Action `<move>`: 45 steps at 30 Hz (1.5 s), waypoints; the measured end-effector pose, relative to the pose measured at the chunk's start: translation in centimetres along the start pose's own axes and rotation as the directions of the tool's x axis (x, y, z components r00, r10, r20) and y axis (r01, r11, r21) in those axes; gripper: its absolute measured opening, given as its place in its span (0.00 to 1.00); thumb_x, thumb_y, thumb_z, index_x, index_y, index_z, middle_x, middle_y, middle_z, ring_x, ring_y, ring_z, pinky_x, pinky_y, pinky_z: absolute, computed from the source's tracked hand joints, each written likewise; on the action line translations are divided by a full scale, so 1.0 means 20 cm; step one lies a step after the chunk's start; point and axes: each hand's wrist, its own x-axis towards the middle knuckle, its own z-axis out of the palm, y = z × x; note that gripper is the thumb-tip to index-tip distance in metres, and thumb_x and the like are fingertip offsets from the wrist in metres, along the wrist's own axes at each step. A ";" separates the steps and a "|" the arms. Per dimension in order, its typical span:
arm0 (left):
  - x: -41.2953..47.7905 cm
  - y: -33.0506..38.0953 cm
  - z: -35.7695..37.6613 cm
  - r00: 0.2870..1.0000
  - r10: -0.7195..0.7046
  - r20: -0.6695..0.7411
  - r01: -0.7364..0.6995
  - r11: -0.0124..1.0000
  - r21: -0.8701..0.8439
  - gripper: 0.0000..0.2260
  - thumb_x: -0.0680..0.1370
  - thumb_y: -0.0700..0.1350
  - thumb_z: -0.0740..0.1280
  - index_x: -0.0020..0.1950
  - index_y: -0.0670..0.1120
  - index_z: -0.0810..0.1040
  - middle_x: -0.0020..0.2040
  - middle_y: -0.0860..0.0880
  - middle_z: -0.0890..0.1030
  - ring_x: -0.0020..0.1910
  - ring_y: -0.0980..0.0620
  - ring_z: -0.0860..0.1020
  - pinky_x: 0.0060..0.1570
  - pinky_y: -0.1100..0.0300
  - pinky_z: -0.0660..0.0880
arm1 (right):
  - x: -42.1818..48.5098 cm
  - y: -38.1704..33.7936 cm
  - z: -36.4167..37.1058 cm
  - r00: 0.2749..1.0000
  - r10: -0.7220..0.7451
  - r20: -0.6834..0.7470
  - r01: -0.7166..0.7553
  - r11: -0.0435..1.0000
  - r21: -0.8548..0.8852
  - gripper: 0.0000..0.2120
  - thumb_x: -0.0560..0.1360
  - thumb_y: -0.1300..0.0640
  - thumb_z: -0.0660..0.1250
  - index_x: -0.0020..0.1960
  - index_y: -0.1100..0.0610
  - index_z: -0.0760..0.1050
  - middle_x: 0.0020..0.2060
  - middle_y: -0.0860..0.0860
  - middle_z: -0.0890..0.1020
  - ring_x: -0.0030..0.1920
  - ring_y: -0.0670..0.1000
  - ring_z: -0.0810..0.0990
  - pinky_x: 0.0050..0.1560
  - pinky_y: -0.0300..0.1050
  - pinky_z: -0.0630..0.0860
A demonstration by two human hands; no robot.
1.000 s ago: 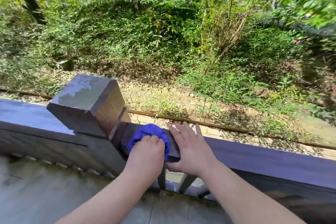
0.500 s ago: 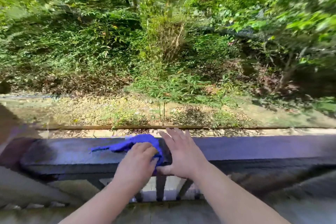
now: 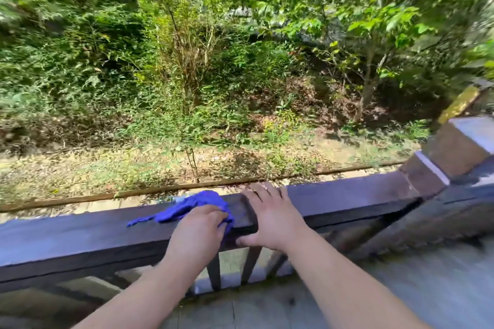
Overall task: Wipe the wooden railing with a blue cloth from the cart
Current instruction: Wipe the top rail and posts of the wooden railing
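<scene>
A dark wooden railing [image 3: 80, 232] runs across the lower part of the head view, rising slightly to the right. On its top lies a bright blue cloth [image 3: 184, 207], with a thin tail trailing to the left. My left hand [image 3: 199, 230] presses down on the cloth's right end, fingers curled over it. Just to the right, my right hand [image 3: 270, 215] lies flat on the bare rail top, fingers spread, thumb hooked over the near edge. The two hands are almost touching.
A square wooden post [image 3: 454, 149] stands at the railing's right end. Dark balusters [image 3: 213, 267] hang below the rail, over a grey plank deck [image 3: 267, 310]. Beyond the rail lie a paved strip, leaf litter and dense green bushes [image 3: 187, 61].
Both hands and the cloth have slid right along the rail. The left post has left the view and a right post has come in. The cloth now trails a tail to the left.
</scene>
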 end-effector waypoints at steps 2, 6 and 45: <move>0.05 0.04 0.02 1.000 0.020 0.016 -0.020 1.000 0.012 0.08 0.67 0.45 0.79 0.45 0.51 0.86 0.45 0.54 0.84 0.44 0.51 0.82 0.44 0.61 0.77 | -0.02 0.07 0.01 1.000 0.023 0.016 -0.023 1.000 0.012 0.59 0.65 0.19 0.63 0.83 0.48 0.45 0.83 0.52 0.52 0.82 0.59 0.46 0.78 0.71 0.45; 0.12 0.06 0.09 0.996 0.060 0.059 -0.059 0.998 -0.025 0.10 0.77 0.49 0.66 0.56 0.52 0.83 0.54 0.55 0.82 0.55 0.51 0.77 0.54 0.58 0.74 | -0.03 0.09 0.00 0.998 0.045 0.046 -0.046 0.998 0.033 0.57 0.67 0.21 0.65 0.83 0.48 0.45 0.84 0.51 0.49 0.82 0.57 0.43 0.79 0.70 0.43; 1.02 1.56 -0.24 0.678 0.730 0.084 -0.734 0.678 0.031 0.07 0.69 0.50 0.64 0.46 0.54 0.75 0.46 0.51 0.80 0.46 0.46 0.78 0.34 0.57 0.65 | -1.21 1.03 -0.75 0.480 0.829 -0.285 -0.440 0.509 0.739 0.06 0.69 0.58 0.67 0.44 0.49 0.77 0.34 0.39 0.81 0.36 0.41 0.77 0.37 0.38 0.72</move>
